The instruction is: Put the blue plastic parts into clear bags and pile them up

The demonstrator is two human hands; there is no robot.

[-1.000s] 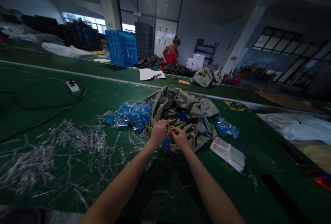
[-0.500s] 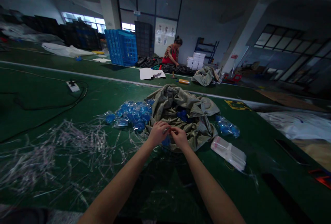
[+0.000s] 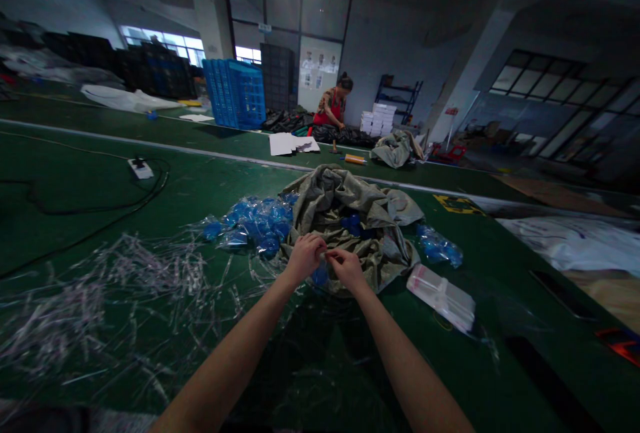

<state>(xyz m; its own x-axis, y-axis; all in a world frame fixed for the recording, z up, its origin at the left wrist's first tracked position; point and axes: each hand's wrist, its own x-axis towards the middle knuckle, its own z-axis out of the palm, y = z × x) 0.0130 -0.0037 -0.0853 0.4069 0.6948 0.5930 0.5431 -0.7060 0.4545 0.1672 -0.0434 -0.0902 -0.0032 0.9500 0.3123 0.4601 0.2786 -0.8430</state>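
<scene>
My left hand [image 3: 306,257] and my right hand [image 3: 346,269] meet at the near edge of a crumpled grey-green sack [image 3: 340,188]. The fingers of both are pinched on the top of a small clear plastic bag [image 3: 321,274], with something blue inside hanging just below them. Blue pieces [image 3: 353,223] lie in the sack's open middle. Left of the sack is a heap of blue items in clear bags [image 3: 256,220]; several more bagged blue items [image 3: 439,245] lie to its right. A stack of flat clear bags [image 3: 443,296] rests beside my right forearm.
Torn clear strips [image 3: 145,273] spread over the green table [image 3: 210,173] at left, near a power strip [image 3: 141,168] with black cable. A phone [image 3: 563,293] lies at right. Beyond stand a blue crate [image 3: 234,94] and a person in a red apron [image 3: 331,103].
My fingers have shifted slightly along the top of the bag, and the blue item below hangs a little farther left. The rest looks almost the same.
</scene>
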